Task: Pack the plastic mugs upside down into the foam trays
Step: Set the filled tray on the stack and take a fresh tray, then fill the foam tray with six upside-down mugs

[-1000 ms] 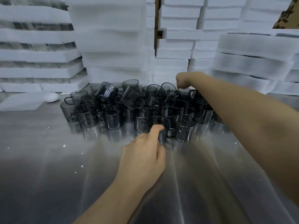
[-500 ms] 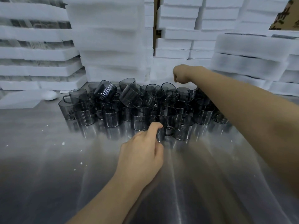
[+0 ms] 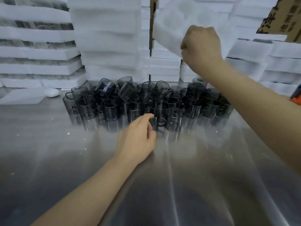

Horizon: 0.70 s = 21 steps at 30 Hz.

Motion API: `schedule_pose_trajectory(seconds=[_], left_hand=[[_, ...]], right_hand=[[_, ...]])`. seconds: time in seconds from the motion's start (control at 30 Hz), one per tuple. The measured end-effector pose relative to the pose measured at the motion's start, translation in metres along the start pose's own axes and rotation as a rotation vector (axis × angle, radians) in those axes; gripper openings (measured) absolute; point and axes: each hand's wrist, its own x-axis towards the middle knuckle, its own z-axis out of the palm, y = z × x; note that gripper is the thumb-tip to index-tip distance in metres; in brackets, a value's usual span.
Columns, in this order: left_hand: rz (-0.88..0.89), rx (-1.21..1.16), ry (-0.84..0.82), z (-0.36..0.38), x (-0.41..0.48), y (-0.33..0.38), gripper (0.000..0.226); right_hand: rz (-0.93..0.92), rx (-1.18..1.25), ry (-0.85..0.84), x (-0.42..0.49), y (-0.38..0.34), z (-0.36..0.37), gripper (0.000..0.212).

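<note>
Several smoky grey plastic mugs (image 3: 146, 101) stand and lie in a heap at the middle of the steel table (image 3: 48, 152). My left hand (image 3: 138, 137) grips the front mug (image 3: 155, 123) of the heap, fingers curled round its side, handle pointing right. My right hand (image 3: 202, 48) is raised above the heap and grips the edge of a white foam tray (image 3: 169, 30), which is lifted and tilted in the air.
Stacks of white foam trays (image 3: 105, 38) fill the back and both sides. A cardboard box (image 3: 280, 18) shows at the top right. A small white lump (image 3: 53, 92) and foam crumbs lie at the left. An orange object (image 3: 297, 99) is by my right forearm.
My right hand rose from just behind the mugs and now holds a foam tray lifted off the stacks. My left hand stayed on the front mug.
</note>
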Motion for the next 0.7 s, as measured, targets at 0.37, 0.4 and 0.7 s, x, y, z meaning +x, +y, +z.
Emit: schedule_pose_trajectory(seconds=[0.37, 0.4, 0.7], left_hand=[[-0.683, -0.659, 0.334, -0.004, -0.003, 0.032, 0.028], [-0.622, -0.646, 0.363, -0.015, -0.001, 0.023, 0.025], [-0.614, -1.101, 0.418, -0.056, 0.017, -0.039, 0.02]], right_hand=[[-0.716, 0.669, -0.278, -0.188, -0.072, -0.1, 0.03], [-0.707, 0.728, -0.363, -0.193, -0.074, -0.099, 0.032], [0.079, 1.225, 0.045, -0.183, -0.003, -0.045, 0.03]])
